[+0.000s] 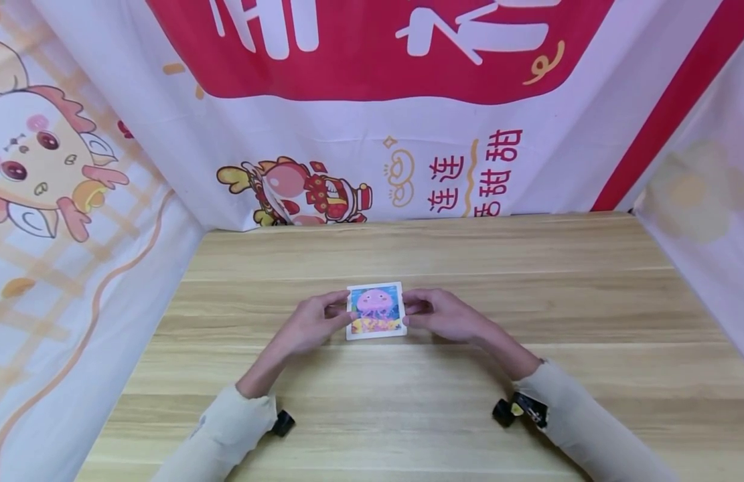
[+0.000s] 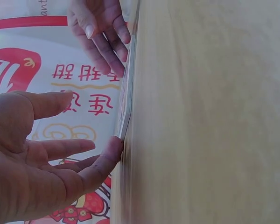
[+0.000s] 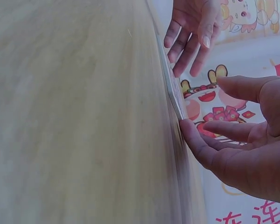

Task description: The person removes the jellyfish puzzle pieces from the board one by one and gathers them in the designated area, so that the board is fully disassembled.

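The card stack (image 1: 376, 311), lying flat at the centre of the frame on the wooden surface (image 1: 528, 301), is judged light, thin and slippery, best taken by its side edges, where the left hand (image 1: 311, 325) and right hand (image 1: 444, 314) touch it with relaxed fingertips.

Pale beige sleeves (image 1: 588, 418), black wrist cameras (image 1: 519, 410) strapped on
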Available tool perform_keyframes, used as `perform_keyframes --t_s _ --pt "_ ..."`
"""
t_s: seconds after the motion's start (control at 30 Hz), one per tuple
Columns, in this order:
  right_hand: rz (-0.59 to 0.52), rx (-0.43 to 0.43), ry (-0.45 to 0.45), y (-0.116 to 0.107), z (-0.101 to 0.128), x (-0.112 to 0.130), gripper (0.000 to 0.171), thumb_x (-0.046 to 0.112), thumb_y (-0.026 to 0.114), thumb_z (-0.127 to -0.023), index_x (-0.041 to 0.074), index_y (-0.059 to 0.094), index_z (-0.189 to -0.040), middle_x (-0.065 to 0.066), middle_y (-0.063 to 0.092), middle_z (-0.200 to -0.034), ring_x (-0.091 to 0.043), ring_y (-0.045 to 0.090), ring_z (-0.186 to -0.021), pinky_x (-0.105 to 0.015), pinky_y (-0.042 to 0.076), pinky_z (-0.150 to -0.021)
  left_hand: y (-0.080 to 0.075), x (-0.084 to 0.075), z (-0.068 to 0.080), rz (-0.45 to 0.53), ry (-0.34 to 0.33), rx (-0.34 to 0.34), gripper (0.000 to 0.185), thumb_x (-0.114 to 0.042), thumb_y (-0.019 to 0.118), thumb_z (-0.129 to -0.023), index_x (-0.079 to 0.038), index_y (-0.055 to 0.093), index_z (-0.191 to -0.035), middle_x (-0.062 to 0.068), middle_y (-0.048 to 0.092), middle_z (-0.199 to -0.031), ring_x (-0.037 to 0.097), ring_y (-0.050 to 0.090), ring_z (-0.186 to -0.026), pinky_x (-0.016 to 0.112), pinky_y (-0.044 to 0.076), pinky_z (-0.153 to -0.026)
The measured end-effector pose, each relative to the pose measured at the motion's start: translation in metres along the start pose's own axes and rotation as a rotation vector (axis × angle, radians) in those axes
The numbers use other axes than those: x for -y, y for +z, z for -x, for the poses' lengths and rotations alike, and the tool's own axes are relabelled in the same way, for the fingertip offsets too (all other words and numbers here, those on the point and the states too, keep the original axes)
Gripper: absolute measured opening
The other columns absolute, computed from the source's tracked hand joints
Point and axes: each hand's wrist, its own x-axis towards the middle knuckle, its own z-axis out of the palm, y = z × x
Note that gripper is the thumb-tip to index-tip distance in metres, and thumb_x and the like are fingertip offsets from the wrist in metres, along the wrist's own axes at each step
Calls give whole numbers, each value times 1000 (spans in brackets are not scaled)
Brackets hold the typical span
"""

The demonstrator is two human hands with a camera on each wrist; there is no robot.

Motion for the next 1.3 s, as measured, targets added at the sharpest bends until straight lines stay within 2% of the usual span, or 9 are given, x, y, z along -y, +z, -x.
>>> perform_keyframes --t_s 0.23,0.47,0.77,0.9,1.13,1.2,1.3 --pt "2 -14 20 -10 9 -7 55 17 69 -105 -1 54 -154 -17 66 -146 -31 63 -134 -49 52 -117 12 -9 -6 5 15 5 63 -36 73 -103 -9 55 -157 12 76 -130 25 72 -119 35 65 -91" --pt "17 -26 11 -23 18 -14 55 17 69 -105 -4 54 -153 -21 64 -148 -34 63 -135 -50 52 -117 21 -21 -12 10 42 21 61 -34 73 -103 -8 57 -155 10 78 -124 20 73 -112 32 64 -85" --pt "19 -31 29 -37 31 -19 54 18 68 -105 -4 54 -153 -22 63 -149 -35 62 -136 -50 52 -118 34 -34 -20 -18 72 49 59 -33 73 -103 -7 59 -153 10 78 -122 21 73 -114 39 63 -96" --pt "26 -30 31 -41 34 -19 55 20 68 -106 -5 53 -153 -24 61 -151 -37 61 -138 -51 51 -119 36 -38 -22 -36 92 66 59 -32 72 -103 -4 57 -154 11 78 -122 23 73 -115 40 63 -98" --pt "43 -34 22 -43 34 -19 55 19 66 -107 -6 51 -154 -24 61 -151 -40 60 -139 -54 50 -120 36 -42 -21 -66 89 69 63 -35 73 -103 -5 56 -156 14 77 -127 26 72 -120 46 61 -105" --pt "66 -58 22 -42 33 -17 55 20 66 -107 -4 52 -155 -23 62 -151 -39 60 -139 -55 50 -119 34 -41 -20 -90 105 64 63 -36 73 -103 -6 56 -155 13 76 -126 25 71 -117 46 61 -104" --pt "116 -96 15 -41 30 -16 53 21 67 -106 0 55 -154 -20 64 -149 -38 61 -138 -55 51 -118 33 -39 -20 -142 164 74 56 -33 74 -102 -7 61 -151 12 73 -120 25 68 -106 46 60 -93"
